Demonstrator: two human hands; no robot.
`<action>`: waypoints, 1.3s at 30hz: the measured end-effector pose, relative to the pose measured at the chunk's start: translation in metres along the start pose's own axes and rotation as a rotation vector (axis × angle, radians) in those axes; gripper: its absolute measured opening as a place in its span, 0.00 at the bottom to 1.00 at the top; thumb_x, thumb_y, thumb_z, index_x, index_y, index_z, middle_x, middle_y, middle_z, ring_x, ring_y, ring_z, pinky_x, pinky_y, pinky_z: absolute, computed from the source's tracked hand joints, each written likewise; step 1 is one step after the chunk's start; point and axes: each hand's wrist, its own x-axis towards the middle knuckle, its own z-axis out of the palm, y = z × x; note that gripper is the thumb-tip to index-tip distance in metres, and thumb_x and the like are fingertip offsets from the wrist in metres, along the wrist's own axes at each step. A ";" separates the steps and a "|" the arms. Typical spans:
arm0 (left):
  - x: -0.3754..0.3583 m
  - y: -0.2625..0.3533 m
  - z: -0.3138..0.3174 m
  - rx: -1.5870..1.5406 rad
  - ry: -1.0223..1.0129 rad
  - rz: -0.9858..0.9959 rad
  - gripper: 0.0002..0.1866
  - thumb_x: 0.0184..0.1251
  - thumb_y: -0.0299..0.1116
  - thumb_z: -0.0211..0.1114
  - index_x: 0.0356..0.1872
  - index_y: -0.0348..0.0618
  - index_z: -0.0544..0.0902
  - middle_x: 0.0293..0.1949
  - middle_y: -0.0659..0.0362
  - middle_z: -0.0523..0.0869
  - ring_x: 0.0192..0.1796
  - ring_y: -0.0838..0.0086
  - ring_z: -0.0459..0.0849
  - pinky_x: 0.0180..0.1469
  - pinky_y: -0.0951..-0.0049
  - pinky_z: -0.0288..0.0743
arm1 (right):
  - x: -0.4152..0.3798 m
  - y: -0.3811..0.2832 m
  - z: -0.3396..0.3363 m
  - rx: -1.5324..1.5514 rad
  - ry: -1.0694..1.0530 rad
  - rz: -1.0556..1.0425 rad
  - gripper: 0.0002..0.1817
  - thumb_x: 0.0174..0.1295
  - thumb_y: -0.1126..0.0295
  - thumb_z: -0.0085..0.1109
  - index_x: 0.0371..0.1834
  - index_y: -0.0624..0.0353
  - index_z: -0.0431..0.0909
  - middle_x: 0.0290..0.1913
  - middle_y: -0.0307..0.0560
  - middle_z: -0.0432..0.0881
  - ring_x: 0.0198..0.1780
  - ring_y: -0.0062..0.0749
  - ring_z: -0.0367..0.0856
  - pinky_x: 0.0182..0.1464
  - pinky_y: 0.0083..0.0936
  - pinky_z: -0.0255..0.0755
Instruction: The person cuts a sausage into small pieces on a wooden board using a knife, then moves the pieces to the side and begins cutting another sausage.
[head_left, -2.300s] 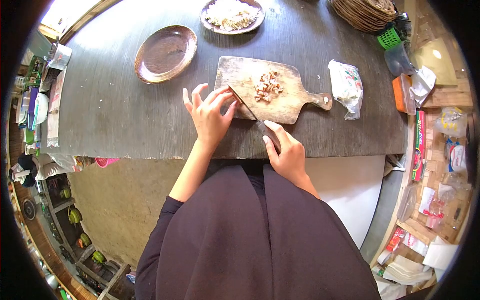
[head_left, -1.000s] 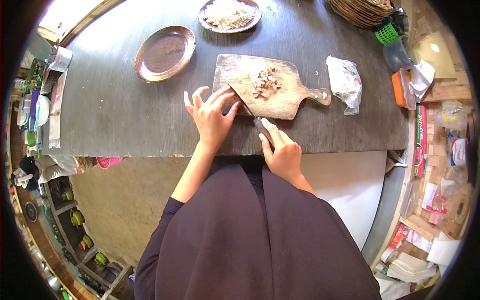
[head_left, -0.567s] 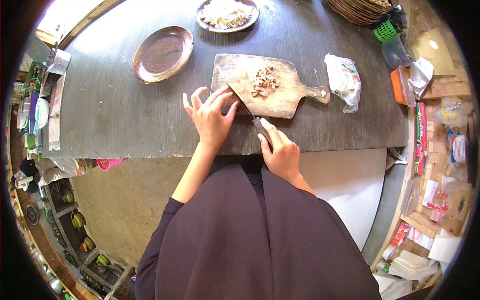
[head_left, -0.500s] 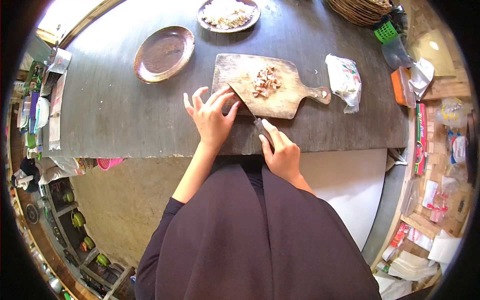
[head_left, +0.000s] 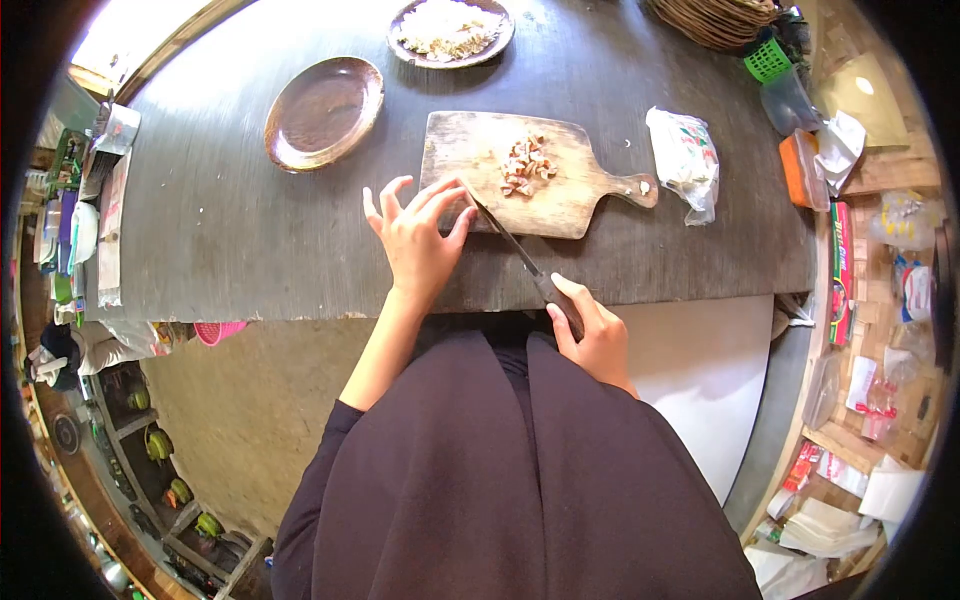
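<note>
My right hand (head_left: 597, 335) is closed around the dark handle of a kitchen knife (head_left: 515, 247), held at the front edge of the table. The blade slants up and left, its tip beside my left fingertips. My left hand (head_left: 418, 240) is over the lower left corner of a wooden cutting board (head_left: 570, 205). Its thumb and forefinger curve together near the blade, while other fingers stick out. Anything pinched there is too small or hidden to make out. Small chopped brown-and-cream pieces (head_left: 527, 165) lie heaped on the middle of the board.
A brown plate (head_left: 325, 115) stands left of the board. Behind it, a bowl (head_left: 452, 62) holds pale shredded food. A white plastic bag (head_left: 684, 165) lies right of the board's handle. An orange container (head_left: 800, 172) and a green basket (head_left: 768, 62) are at the right edge.
My right hand has drawn the knife back toward me and to the right, so more of the blade shows. My left hand has barely moved.
</note>
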 end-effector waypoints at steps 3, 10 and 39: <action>0.001 0.000 -0.003 -0.025 -0.022 -0.009 0.11 0.60 0.41 0.78 0.44 0.59 0.92 0.55 0.74 0.91 0.69 0.62 0.73 0.80 0.42 0.46 | -0.004 0.003 -0.005 0.017 -0.006 0.003 0.21 0.66 0.65 0.69 0.63 0.47 0.83 0.45 0.50 0.92 0.42 0.44 0.92 0.41 0.34 0.84; 0.013 0.001 -0.002 0.002 0.006 -0.028 0.29 0.57 0.47 0.80 0.61 0.59 0.84 0.55 0.69 0.89 0.68 0.60 0.72 0.79 0.44 0.46 | 0.004 0.001 0.000 0.046 -0.003 -0.014 0.21 0.67 0.66 0.68 0.63 0.49 0.82 0.45 0.51 0.91 0.43 0.46 0.92 0.42 0.34 0.84; 0.034 -0.016 -0.005 -0.015 -0.178 0.181 0.07 0.60 0.35 0.75 0.38 0.58 0.89 0.51 0.68 0.87 0.73 0.57 0.70 0.81 0.33 0.37 | 0.044 -0.002 -0.015 0.178 0.111 0.111 0.17 0.72 0.75 0.63 0.62 0.62 0.79 0.45 0.59 0.90 0.46 0.44 0.93 0.47 0.32 0.83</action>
